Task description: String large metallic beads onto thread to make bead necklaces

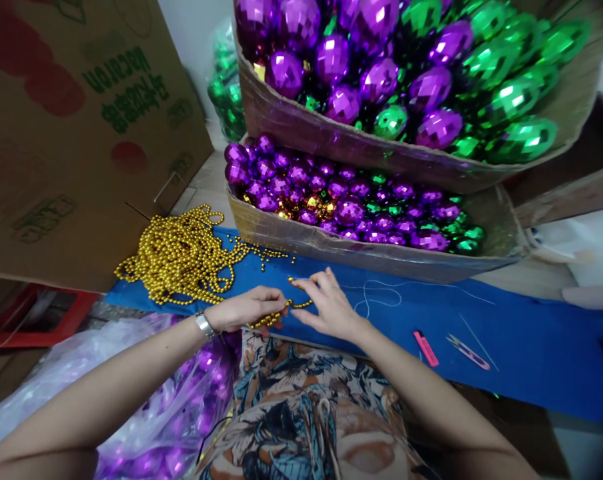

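- The left hand (249, 308) is closed around a bunch of the gold bead strand (281, 313), with a wristwatch (204, 325) on that wrist.
- The right hand (329, 308) pinches the same strand between thumb and forefinger, its other fingers spread, just beside the left.
- The rest of the strand trails to a loose gold bead pile (184, 257) beyond the left hand, on the blue cloth (531, 340).
- A thin white thread (376, 297) lies just past the right hand; a pink lighter (425, 348) and thread snips (467, 352) lie further to its right.
- Boxes of purple and green faceted baubles (351, 207) stand beyond both hands.
- Judgement: a short, taut span between the hands should stop the beads from slipping or tangling.
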A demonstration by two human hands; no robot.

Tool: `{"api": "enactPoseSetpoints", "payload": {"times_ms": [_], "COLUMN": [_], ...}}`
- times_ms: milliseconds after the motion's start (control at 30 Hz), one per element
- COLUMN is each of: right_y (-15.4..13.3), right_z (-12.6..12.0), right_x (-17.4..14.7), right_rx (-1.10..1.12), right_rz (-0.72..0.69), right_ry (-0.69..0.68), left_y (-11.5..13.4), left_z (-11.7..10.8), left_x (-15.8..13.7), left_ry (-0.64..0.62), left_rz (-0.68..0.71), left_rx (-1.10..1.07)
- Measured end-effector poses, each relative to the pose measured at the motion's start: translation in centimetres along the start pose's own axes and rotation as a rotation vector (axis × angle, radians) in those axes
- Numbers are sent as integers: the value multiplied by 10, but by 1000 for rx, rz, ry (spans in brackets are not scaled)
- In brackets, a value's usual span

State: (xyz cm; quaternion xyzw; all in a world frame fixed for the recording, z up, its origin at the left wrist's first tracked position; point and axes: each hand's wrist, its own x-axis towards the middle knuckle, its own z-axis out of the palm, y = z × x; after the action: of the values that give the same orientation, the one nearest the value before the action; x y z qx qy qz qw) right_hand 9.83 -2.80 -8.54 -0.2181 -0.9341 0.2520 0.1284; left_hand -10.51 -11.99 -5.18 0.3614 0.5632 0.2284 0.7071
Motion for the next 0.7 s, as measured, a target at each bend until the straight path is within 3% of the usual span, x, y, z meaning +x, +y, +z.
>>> {"api": "enactPoseSetpoints", "payload": {"times_ms": [100,200,333,400,500,700], "right_y": [-4,-5,-8,-7,-3,3], "right_z": [11,16,12,8,2,-4], "right_x": [11,13,10,10,11,12], "right_rx": [95,111,100,107,121,86], "right_rz": [-55,-82,-95,-96,-85,-55], "right_ry": [-113,-110,-64,-61,-59,-13], "left_y": [3,-1,-18,-26,-33,-37], "left_z": [-2,-5,-9,-9,-7,-11], "left_x": [-2,-7,-15,-19,-21,-16], "left_ry": [26,60,266,382,470,464], "left_rz": [45,121,442,522,459,373], "left_rx": [147,336,711,837,886,812]}}
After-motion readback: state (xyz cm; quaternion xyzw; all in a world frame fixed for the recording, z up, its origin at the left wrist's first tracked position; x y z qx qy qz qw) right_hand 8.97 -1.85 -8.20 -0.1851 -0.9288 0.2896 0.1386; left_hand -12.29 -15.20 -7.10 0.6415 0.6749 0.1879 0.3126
